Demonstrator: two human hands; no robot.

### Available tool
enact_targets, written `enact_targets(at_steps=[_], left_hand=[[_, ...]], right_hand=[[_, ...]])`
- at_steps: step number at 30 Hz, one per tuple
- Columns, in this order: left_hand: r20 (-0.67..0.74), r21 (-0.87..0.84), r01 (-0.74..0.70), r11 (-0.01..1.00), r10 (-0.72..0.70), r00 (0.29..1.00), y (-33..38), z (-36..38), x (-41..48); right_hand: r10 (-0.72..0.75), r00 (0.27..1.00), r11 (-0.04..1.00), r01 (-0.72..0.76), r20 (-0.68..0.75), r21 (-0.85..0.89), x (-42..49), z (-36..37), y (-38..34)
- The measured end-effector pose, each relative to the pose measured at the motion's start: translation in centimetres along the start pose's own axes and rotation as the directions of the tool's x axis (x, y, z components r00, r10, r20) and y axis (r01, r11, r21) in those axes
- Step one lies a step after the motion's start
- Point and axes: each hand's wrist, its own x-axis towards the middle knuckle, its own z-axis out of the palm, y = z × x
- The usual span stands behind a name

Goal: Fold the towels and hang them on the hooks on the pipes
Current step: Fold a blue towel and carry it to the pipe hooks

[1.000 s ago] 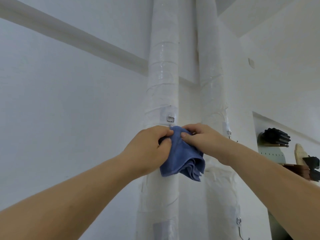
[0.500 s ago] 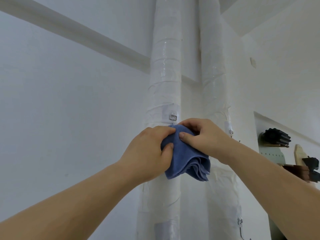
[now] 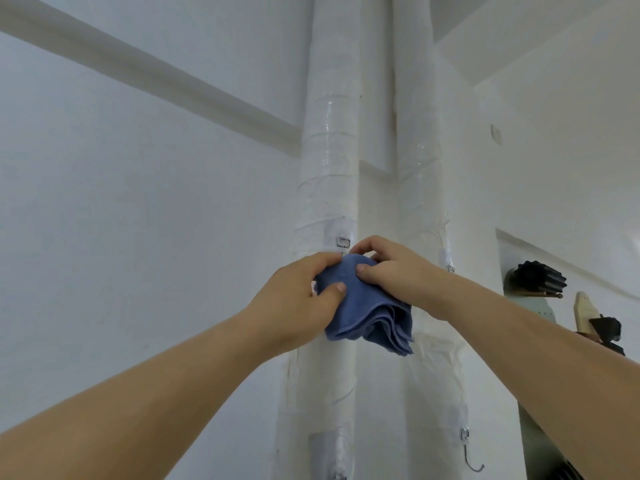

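A folded blue towel (image 3: 367, 308) is pressed against the left white pipe (image 3: 327, 174), its top edge just under a small metal hook mount (image 3: 343, 242). My left hand (image 3: 298, 299) grips the towel's left side, thumb on the front. My right hand (image 3: 391, 268) pinches the top right corner, with its fingers curled over the fold right beside the mount. The hook's lower part is hidden behind the towel and my fingers. The towel's layered folds hang loose at the lower right.
A second white pipe (image 3: 420, 168) stands to the right, with a small hook mount (image 3: 450, 268) high up and a bare metal hook (image 3: 471, 455) lower down. Another mount (image 3: 337, 474) sits low on the left pipe. Dark tools (image 3: 536, 277) hang on a board at right.
Both hands have lifted the towel slightly up toward the hook mount on the left pipe. The right hand has shifted over the towel's top edge.
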Motion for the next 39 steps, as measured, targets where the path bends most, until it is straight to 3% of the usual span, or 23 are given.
enact_targets(at_steps=[5, 11, 19, 26, 30, 39], left_hand=[[-0.103, 0.131, -0.025, 0.991, 0.039, 0.994, 0.8, -1.2, -0.7], [-0.092, 0.172, 0.016, 0.985, 0.0, 0.996, 0.9, -2.3, -1.3], [-0.072, 0.181, 0.027, 0.983, -0.014, 0.997, -0.4, -2.1, -2.8], [-0.096, 0.184, 0.062, 0.981, -0.044, 0.994, -0.8, -2.9, -3.3], [-0.077, 0.166, 0.052, 0.985, -0.039, 0.996, -1.1, -3.2, -4.2], [-0.086, 0.088, 0.076, 0.993, -0.068, 0.994, -1.2, -3.4, -5.0]], right_hand=[[-0.115, 0.993, 0.942, 0.097, -0.038, -0.323, -0.1, 0.1, -1.9], [-0.09, 0.994, 0.923, 0.107, 0.063, -0.371, -0.5, 1.3, -4.1], [-0.044, 0.996, 0.916, 0.07, 0.074, -0.395, -0.2, 1.6, -4.3], [-0.108, 0.994, 0.907, 0.108, 0.023, -0.406, -0.8, 0.8, -4.8], [-0.125, 0.989, 0.914, 0.085, -0.076, -0.397, -1.3, 0.4, -5.0], [-0.155, 0.976, 0.854, 0.054, -0.154, -0.517, -2.3, 1.6, -5.7]])
